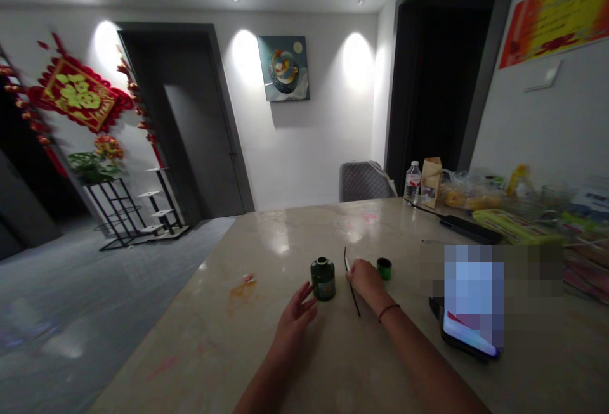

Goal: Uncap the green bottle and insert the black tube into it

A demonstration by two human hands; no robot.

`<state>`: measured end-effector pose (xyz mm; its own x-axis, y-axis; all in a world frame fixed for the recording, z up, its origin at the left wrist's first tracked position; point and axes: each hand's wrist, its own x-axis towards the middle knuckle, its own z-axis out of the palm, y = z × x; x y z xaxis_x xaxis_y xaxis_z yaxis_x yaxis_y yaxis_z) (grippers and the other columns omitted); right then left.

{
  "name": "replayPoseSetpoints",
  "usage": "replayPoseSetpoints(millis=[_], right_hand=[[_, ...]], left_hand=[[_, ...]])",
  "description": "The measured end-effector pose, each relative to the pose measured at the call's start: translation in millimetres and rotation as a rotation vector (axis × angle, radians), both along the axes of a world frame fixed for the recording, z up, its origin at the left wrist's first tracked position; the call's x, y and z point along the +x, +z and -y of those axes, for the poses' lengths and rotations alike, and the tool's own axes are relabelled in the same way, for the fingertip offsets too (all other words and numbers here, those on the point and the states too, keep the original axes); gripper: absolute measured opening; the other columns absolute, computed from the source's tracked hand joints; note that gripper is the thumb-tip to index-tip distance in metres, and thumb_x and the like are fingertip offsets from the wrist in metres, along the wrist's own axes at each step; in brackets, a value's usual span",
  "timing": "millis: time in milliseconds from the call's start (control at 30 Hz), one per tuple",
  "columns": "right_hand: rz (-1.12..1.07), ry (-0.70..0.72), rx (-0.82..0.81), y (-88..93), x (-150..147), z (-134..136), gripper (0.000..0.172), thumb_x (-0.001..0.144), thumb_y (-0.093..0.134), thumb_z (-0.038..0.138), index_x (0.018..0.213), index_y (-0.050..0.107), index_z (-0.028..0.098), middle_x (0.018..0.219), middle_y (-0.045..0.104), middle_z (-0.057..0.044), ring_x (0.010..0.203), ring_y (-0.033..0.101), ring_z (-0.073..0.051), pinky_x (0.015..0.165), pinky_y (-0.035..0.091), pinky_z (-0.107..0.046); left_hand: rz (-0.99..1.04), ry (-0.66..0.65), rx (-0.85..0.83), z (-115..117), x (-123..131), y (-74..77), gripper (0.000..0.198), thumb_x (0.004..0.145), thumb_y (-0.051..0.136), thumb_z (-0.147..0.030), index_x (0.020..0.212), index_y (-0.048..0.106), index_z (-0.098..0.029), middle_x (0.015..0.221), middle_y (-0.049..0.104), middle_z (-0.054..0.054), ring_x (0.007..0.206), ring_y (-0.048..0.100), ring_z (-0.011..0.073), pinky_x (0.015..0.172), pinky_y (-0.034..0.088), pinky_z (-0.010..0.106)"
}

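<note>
A small dark green jar (323, 279) stands open on the beige marble table (266, 249). Its green lid (384, 268) lies apart to the right. My left hand (295, 317) rests just left of the jar, fingers stretched out and touching or nearly touching its side. My right hand (364, 278) is closed in a pinch on a thin black stick (352, 284), perhaps a brush, which stands slanted between the jar and the lid. A dark band sits on my right wrist.
An orange stain and a small scrap (246, 281) lie left of the jar. A phone (469, 335) lies at the right. Bottle (412, 182), paper bag (431, 181), food packets and a black bar (469, 229) crowd the far right. A grey chair (364, 181) stands behind the table.
</note>
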<state>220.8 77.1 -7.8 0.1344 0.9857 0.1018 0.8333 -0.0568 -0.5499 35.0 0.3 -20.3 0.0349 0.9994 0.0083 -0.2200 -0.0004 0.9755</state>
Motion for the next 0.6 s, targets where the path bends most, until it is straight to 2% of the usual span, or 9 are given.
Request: replayPoseSetpoints(millis=[200,300,433,533,600], right_hand=[[-0.011,-0.028,-0.041,5.2,4.8,-0.1,0.017,0.065,0.058,0.021,0.075,0.064,0.010,0.089,0.065,-0.023,0.085,0.062,-0.033,0.066,0.043,-0.035],[-0.057,-0.025,-0.031,11.2,7.2,-1.6,0.013,0.064,0.058,0.022,0.069,0.064,0.011,0.084,0.066,-0.021,0.082,0.062,-0.032,0.065,0.043,-0.034],[-0.370,0.008,0.024,25.6,11.0,-6.2,0.007,0.063,0.056,0.018,0.063,0.062,0.013,0.074,0.067,-0.014,0.075,0.062,-0.025,0.062,0.044,-0.030],[-0.551,0.064,0.032,39.3,10.4,-7.5,0.019,0.067,0.052,0.020,0.083,0.061,0.013,0.074,0.067,-0.007,0.066,0.062,-0.018,0.056,0.046,-0.026],[-0.783,0.151,0.042,47.9,6.5,-5.9,0.029,0.069,0.053,0.021,0.096,0.057,0.014,0.074,0.066,-0.004,0.063,0.062,-0.014,0.058,0.049,-0.025]], left_hand=[[0.006,0.003,-0.005,-1.8,-0.6,-3.2,0.062,0.056,0.070,-0.025,0.116,0.053,-0.019,0.133,0.044,0.015,0.111,0.052,0.0286,0.093,0.041,0.041],[0.010,0.001,-0.011,-1.3,0.0,-2.6,0.063,0.057,0.070,-0.027,0.116,0.053,-0.019,0.130,0.047,0.015,0.112,0.051,0.0292,0.093,0.041,0.042],[-0.002,0.006,-0.019,-0.4,0.5,-1.4,0.063,0.057,0.071,-0.029,0.117,0.052,-0.019,0.131,0.046,0.015,0.112,0.051,0.0286,0.092,0.041,0.040],[-0.004,0.013,-0.015,-0.7,0.0,-2.8,0.063,0.057,0.071,-0.029,0.116,0.053,-0.019,0.132,0.045,0.014,0.111,0.051,0.0284,0.092,0.041,0.040],[0.003,0.006,-0.011,-1.3,-0.7,-4.6,0.063,0.057,0.071,-0.028,0.116,0.053,-0.019,0.132,0.045,0.014,0.111,0.051,0.0284,0.092,0.041,0.040]])
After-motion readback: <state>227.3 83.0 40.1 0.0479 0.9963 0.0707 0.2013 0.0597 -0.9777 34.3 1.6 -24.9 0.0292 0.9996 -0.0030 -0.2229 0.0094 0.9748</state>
